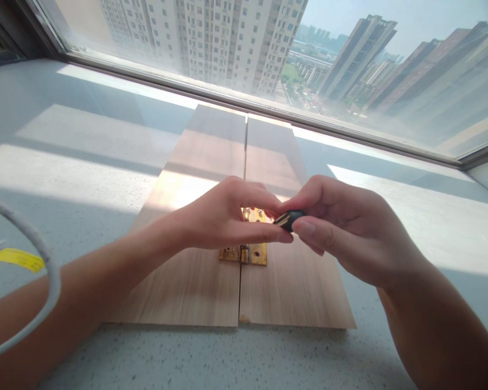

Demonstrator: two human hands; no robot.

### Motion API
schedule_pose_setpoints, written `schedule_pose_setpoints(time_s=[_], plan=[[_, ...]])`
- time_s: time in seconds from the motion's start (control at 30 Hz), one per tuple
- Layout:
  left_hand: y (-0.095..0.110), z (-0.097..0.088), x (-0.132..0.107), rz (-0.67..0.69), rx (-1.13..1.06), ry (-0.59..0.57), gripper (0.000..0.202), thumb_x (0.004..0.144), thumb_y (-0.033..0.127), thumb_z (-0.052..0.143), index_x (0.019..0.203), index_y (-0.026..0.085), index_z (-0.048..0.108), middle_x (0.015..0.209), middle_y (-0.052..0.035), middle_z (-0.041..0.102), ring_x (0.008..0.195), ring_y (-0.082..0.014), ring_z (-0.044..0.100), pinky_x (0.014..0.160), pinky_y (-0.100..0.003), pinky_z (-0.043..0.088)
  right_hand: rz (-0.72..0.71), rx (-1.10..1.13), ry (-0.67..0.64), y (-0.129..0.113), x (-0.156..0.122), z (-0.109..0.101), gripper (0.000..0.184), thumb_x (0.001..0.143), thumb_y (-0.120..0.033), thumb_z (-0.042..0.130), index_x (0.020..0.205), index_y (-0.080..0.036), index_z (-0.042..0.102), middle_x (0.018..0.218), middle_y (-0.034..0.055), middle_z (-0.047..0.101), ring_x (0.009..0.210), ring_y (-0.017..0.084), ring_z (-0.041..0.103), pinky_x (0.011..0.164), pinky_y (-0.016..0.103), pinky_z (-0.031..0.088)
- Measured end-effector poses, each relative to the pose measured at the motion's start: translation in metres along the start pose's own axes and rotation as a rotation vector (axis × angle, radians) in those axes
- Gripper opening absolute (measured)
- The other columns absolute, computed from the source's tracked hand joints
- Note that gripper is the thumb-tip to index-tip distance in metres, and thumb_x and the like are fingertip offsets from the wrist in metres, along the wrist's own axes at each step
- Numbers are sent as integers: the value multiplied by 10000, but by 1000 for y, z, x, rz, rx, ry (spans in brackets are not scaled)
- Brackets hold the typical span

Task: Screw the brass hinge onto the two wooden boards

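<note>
A brass-coloured hinge (261, 253) lies across the seam between two wooden boards, the left board (187, 292) and the right board (293, 298). My right hand (350, 233) pinches a small black handle-like piece with gold-coloured stripes (290, 219) between thumb and fingers. At its left end, the thumb and fingers of my left hand (231, 214) close on the same piece. Both hands are held over the hinge and cover part of it. Holes show in the hinge's visible plate. Whatever tip the black piece has is hidden by my fingers.
The boards lie on a speckled white sill (179, 357) in front of a large window (244, 54). A white cable (51, 265) with a yellow tag (18, 259) loops in at the left, in front of my left forearm. Bands of sunlight cross the boards and sill.
</note>
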State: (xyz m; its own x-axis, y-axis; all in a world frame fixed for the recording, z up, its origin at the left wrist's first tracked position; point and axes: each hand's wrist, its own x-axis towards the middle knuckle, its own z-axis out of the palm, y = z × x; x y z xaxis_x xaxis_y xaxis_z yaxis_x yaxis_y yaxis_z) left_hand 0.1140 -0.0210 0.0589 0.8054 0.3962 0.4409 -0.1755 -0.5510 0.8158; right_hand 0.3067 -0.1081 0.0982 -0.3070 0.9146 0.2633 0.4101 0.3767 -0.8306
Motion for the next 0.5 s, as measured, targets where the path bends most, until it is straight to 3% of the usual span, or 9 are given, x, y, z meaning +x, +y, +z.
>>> schedule_pose_setpoints(time_s=[0.07,0.17,0.27,0.37,0.5], plan=[[2,4,-1,14,60,69,138,833,275,840,790,182,748,774,5,744,725,-121,647,685,-235,510,0,-20,-1,-1,-1,3,103,955,-280,706,896,-216,651,653,-31,616,583,112,557,552,281,455],[6,13,-1,19,214,264,270,776,363,890,716,175,705,713,20,719,653,-101,621,622,-228,468,-20,-90,44,-1,-2,7,125,952,-298,707,884,-217,640,681,-12,638,588,123,559,533,290,433],[11,21,-2,11,405,381,376,830,401,840,605,187,628,593,45,635,562,-89,551,556,-247,399,15,-131,125,1,-3,7,184,949,-381,722,875,-227,654,651,-9,590,590,141,551,512,308,387],[15,25,-2,27,510,383,438,874,354,795,549,190,552,536,56,568,534,-90,513,528,-260,350,67,-127,176,3,-3,8,285,916,-492,765,849,-236,657,599,-17,514,591,161,551,503,316,367],[14,22,-3,41,447,349,406,906,291,765,575,174,561,560,58,582,530,-72,496,526,-234,351,92,-153,231,3,-1,10,387,847,-548,827,771,-225,628,559,-30,499,514,126,466,449,299,306]])
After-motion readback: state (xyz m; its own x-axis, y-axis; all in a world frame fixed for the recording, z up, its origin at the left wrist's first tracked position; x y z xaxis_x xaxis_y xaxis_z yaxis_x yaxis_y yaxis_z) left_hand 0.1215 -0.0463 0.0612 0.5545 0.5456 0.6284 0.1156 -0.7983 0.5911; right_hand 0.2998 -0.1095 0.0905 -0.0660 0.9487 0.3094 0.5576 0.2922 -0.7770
